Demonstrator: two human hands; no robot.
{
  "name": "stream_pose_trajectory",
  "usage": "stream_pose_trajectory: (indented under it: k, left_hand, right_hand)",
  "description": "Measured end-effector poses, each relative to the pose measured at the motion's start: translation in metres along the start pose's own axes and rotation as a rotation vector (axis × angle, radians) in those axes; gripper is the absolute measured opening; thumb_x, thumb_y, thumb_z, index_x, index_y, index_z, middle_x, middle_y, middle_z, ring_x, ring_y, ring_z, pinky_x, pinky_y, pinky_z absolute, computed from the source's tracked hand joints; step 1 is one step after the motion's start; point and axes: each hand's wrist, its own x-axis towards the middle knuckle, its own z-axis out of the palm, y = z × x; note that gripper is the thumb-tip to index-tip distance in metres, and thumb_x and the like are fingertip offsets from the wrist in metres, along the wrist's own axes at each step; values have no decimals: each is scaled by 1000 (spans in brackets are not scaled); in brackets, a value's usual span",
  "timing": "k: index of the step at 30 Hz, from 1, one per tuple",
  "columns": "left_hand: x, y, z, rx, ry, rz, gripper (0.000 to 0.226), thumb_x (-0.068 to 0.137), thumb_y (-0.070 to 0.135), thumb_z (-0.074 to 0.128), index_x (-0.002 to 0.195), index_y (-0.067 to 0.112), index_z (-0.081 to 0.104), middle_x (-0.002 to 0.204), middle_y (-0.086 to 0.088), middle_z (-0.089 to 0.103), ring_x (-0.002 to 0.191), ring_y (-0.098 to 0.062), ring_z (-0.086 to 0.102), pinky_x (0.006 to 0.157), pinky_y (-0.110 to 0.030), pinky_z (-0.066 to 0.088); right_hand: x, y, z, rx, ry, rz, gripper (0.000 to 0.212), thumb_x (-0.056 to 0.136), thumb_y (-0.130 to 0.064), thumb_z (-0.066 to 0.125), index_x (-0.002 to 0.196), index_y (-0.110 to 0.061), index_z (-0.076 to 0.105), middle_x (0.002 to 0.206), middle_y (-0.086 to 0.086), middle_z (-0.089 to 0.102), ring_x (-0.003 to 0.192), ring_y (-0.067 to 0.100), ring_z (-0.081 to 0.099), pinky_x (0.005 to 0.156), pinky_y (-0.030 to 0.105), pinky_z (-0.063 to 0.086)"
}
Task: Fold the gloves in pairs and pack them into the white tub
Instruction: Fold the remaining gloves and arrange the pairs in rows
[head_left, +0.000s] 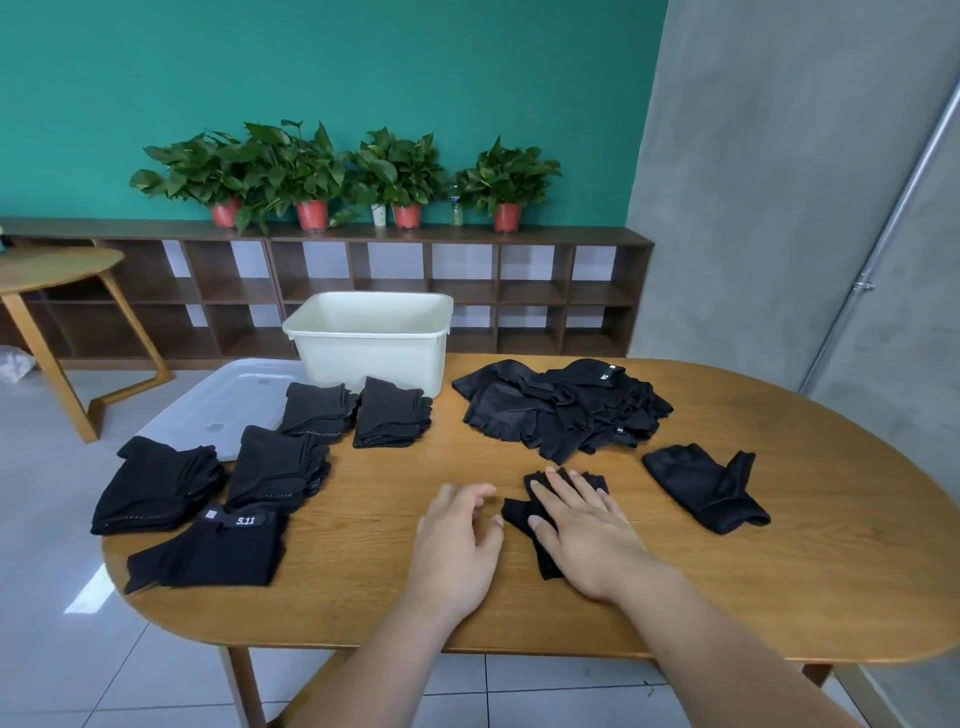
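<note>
Pressing black glove (518, 512) flat under outspread right hand (587, 535), with left hand (457, 540) loose and empty just beside, over bench (363, 597)

Bare table (447, 457) lies open between the folded stacks (280, 462) and the loose heap (561, 410), while two stacks block the tub (371, 343) front.

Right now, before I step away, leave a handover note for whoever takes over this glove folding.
Right hand lies flat on a black glove on the table, fingers straight. Left hand beside it, holding nothing.
Loose glove to the right; unsorted pile behind.
Done: five folded stacks at the left.
Left: fold the rest, pack everything into the white tub; no gloves show inside it.
</note>
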Motion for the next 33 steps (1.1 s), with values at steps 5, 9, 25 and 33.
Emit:
stream_pose_trajectory:
  k: [5, 9, 25, 33]
  left_hand:
    - [0, 4, -4, 30, -11, 75, 40, 104, 41, 55, 144, 39, 54, 137, 23, 43, 131, -5, 39, 113, -32, 37]
    - [-9, 14, -10, 74, -73, 273, 48, 108, 39, 45, 155, 36, 41, 157, 23, 37, 148, 2, 25, 125, -31, 24]
    - [-15, 19, -1, 465, -200, 372, 61, 110, 58, 17, 159, 32, 43, 170, 9, 24, 159, -11, 15, 131, -39, -4]
    - [-12, 20, -2, 436, -214, 324, 56, 113, 51, 19, 163, 33, 36, 171, 18, 24, 160, -5, 5, 132, -38, -1]
  right_hand:
    - [18, -5, 0, -10, -99, 53, 65, 107, -62, 13, 166, -39, -3, 172, -13, -19, 159, 15, -21, 130, 45, -5]
    - [11, -8, 4, 34, -87, 46, 64, 108, -61, 16, 166, -41, 0, 172, -14, -18, 158, 13, -21, 130, 43, -6]
    - [-49, 27, 26, 61, 232, -39, 61, 106, -67, 9, 163, -48, 20, 167, -33, 12, 156, -5, -7, 130, 32, 3]
    - [-49, 35, 31, 143, 328, -19, 48, 105, -52, 45, 153, -47, 44, 160, -31, 34, 154, -1, 19, 127, 31, 24]
